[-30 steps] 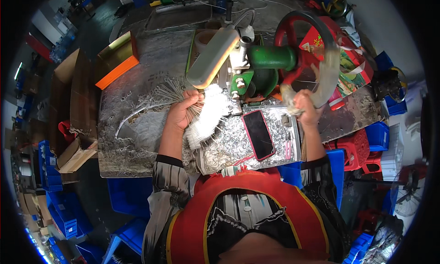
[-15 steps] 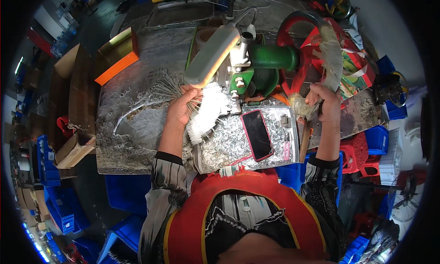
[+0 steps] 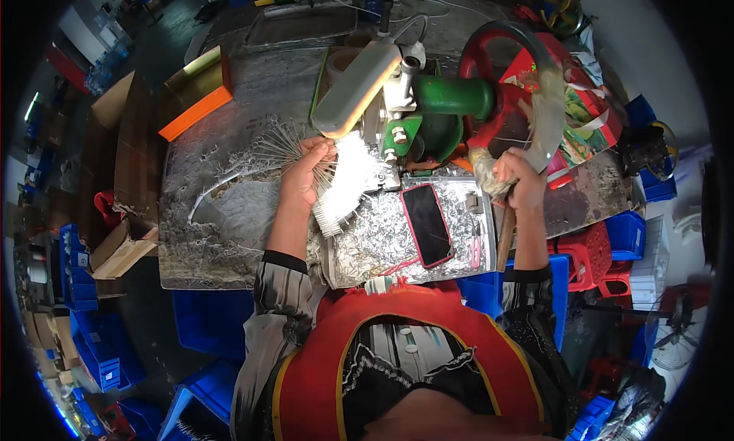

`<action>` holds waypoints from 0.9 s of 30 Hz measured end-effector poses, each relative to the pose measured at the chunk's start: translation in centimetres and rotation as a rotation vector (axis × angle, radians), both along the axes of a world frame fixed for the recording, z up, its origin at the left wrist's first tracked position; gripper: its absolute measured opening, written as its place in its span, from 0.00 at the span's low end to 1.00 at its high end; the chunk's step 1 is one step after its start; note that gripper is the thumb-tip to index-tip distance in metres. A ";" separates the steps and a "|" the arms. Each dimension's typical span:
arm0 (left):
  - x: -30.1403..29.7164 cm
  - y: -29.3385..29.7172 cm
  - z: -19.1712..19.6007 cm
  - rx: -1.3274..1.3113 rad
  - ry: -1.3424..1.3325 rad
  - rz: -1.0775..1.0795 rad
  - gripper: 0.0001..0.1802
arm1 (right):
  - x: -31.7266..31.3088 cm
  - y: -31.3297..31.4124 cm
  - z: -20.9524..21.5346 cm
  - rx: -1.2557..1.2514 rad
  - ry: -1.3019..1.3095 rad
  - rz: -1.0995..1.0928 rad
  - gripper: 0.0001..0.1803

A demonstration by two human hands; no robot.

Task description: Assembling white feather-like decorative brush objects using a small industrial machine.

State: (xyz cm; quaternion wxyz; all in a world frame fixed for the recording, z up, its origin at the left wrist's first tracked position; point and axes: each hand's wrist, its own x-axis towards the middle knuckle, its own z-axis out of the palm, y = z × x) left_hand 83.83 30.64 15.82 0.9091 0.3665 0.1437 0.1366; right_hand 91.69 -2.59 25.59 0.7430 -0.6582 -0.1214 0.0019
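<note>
My left hand pinches a fanned bunch of thin wire-stemmed brushes, thumb on top. Their white bristly ends curve beside the green hand-cranked machine, washed out by bright lamp light. My right hand is closed around the wrapped grip at the near side of the machine's red handwheel. A long lamp hangs above the brushes and hides part of the machine head.
A phone in a pink case lies on a shiny foil-like tray, with a small pink-handled tool beside it. An orange box and a cardboard box stand left. A red printed bag sits behind the wheel.
My right hand has moved left and a little nearer to me with the wrapped grip, and the handwheel has turned. My left hand stays nearly in place on the brushes.
</note>
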 end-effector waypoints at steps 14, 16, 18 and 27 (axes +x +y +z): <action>0.8 -0.3 -0.4 0.035 0.059 0.038 0.08 | 0.1 0.0 -1.6 0.079 -0.164 -0.080 0.06; 0.7 -0.1 -0.7 0.051 0.068 0.062 0.10 | 1.4 0.7 -5.5 0.109 -0.429 0.012 0.05; 0.2 0.3 -0.3 -0.140 0.143 0.079 0.11 | 0.7 0.7 -4.6 0.087 -0.330 -0.005 0.09; -2.0 -0.5 1.7 0.110 0.079 -0.180 0.16 | -0.3 0.4 1.8 0.019 0.032 -0.074 0.15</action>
